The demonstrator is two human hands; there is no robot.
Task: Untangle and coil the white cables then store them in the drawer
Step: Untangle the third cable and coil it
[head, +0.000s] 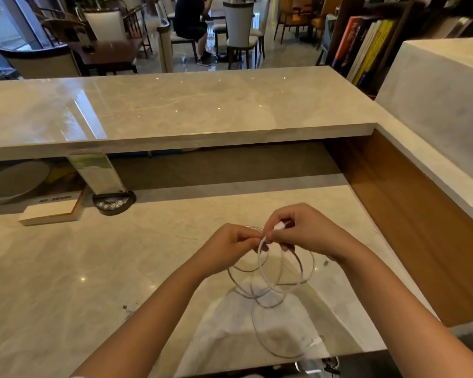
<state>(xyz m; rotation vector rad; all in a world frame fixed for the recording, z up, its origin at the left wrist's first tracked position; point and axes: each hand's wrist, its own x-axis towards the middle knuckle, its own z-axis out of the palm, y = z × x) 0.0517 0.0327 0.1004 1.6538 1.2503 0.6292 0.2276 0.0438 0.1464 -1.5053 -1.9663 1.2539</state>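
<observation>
two bare forearms are reaching in from the bottom edge, meeting over the pale marble bench [66,268]. going from the left: a flat white box [49,212] is lying at the far left of the bench, and just to its right a round black socket plate [114,204] is sitting at the foot of a clear acrylic stand [99,173]. nearer, beside the left forearm, a small cable plug [129,308] is resting on the bench.

the left hand [227,249] is curling its fingers and pinching the white cable [271,285] at the top of its loops. the right hand [303,233] is touching it fingertip to fingertip and pinching a white connector [279,225] between thumb and forefinger, the other fingers curling round the strands. the cable is hanging from both hands in several overlapping loops, held above the bench near its front edge; the lowest loop is trailing down onto the bench, ending in another white plug [316,342] close to the front edge. whether this is one cable or several tangled together cannot be told.

further right a wooden side panel [393,214] is rising from the bench to a raised marble ledge [175,110]. beyond it, at upper right, books [366,47] are standing on a shelf.
</observation>
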